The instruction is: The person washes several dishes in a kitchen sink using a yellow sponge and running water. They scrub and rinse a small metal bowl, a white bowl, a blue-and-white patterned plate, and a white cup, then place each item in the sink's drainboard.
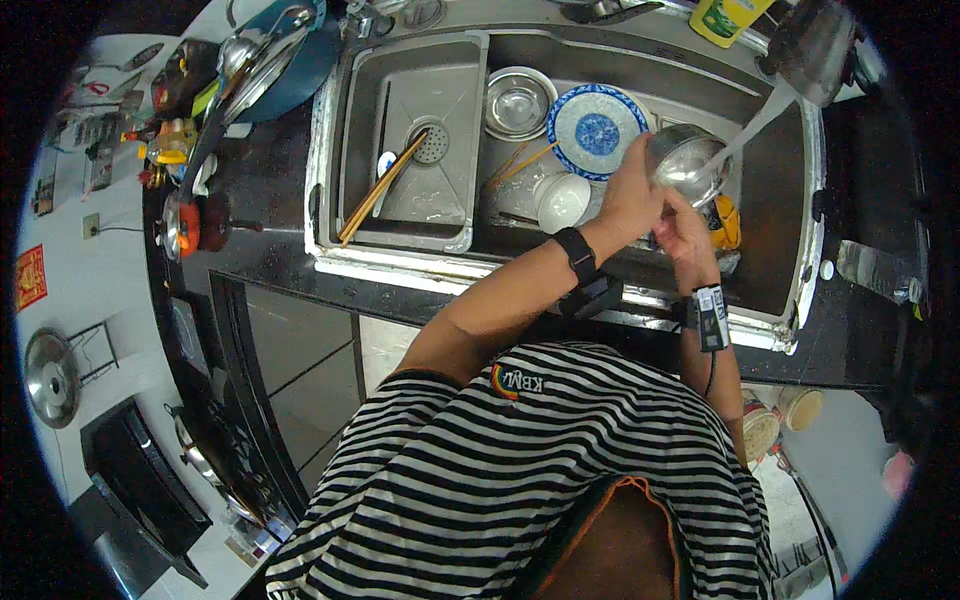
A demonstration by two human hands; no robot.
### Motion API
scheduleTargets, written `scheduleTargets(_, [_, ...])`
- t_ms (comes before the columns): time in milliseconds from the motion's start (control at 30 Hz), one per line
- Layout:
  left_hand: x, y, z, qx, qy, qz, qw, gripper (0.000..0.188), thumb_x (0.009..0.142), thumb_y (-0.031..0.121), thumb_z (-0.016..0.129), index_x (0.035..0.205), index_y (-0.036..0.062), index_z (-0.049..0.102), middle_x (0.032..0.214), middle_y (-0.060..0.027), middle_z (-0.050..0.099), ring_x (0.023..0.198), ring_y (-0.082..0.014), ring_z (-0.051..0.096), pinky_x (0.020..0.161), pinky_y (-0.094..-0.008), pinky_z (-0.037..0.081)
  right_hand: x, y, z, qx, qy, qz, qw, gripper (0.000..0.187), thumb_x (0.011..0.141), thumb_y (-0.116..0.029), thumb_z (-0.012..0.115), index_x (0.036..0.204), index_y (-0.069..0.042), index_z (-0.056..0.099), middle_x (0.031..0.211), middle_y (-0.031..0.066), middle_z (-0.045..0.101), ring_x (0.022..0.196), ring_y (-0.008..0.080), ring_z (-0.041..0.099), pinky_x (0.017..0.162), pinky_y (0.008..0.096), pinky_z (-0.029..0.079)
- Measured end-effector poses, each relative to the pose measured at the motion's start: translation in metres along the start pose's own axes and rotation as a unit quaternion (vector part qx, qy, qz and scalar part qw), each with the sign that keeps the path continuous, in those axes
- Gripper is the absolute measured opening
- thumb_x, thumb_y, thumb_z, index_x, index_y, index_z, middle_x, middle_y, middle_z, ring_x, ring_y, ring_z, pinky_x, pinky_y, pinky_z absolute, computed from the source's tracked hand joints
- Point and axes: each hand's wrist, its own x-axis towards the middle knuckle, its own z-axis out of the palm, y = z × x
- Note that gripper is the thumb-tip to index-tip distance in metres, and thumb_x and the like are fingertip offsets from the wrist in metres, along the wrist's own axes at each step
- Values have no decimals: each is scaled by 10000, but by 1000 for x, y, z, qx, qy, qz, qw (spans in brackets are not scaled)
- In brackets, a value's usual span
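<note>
A shiny metal bowl [690, 160] is tilted under running water over the right basin of the sink. My left hand [632, 195] grips the bowl's left side, fingers closed on its wall. At the near edge, my right hand [686, 230] also holds the bowl, its fingers curled and partly hidden. The grey faucet [815, 55] pours a stream into the bowl. Just left of my hands lie a white bowl [562, 203] and a blue-patterned white plate [598, 132]. Beyond them sits a round metal dish [520, 103].
Chopsticks [383, 188] lie across the left basin, beside its drain strainer [430, 145]. A yellow item [727, 222] rests in the right basin by my right hand. A large blue wok [290, 75] and bottles stand at the left; a yellow soap bottle [727, 18] is at the back.
</note>
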Motion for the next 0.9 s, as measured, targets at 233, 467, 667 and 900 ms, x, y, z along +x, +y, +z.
scheduleTargets(233, [-13, 44, -54, 307, -18, 306, 901, 488, 779, 34, 533, 1235, 133, 391, 1134, -140, 465, 923, -355, 562, 688, -433, 510, -22, -34, -1, -342, -14, -262, 902, 161, 806, -84, 617, 950, -13, 602, 884, 72, 636, 764, 151, 622, 599, 264, 531])
scheduleTargets(467, [-11, 11, -197, 302, 245, 233, 891, 431, 714, -15, 548, 1127, 56, 447, 1067, -144, 521, 890, -299, 595, 738, -368, 504, -53, -32, 19, -661, -69, -291, 688, 105, 747, -119, 661, 812, -37, 652, 724, 92, 652, 637, 160, 622, 606, 277, 486])
scheduleTargets(667, [-5, -56, -309, -248, 182, -226, 924, 356, 866, 109, 512, 1157, -44, 374, 1027, -219, 539, 849, -331, 610, 606, -407, 595, -50, -20, 46, -741, -246, -268, 565, 191, 742, -160, 644, 880, -30, 630, 787, 142, 643, 742, 282, 626, 680, 356, 483])
scheduleTargets(900, [-5, -112, -308, -207, 208, -323, 900, 355, 850, 128, 572, 1068, -113, 429, 991, -239, 564, 767, -323, 628, 568, -405, 592, -9, 28, 99, -810, -273, -387, 344, 263, 731, -45, 541, 986, -67, 602, 951, 126, 587, 922, 301, 574, 731, 382, 503])
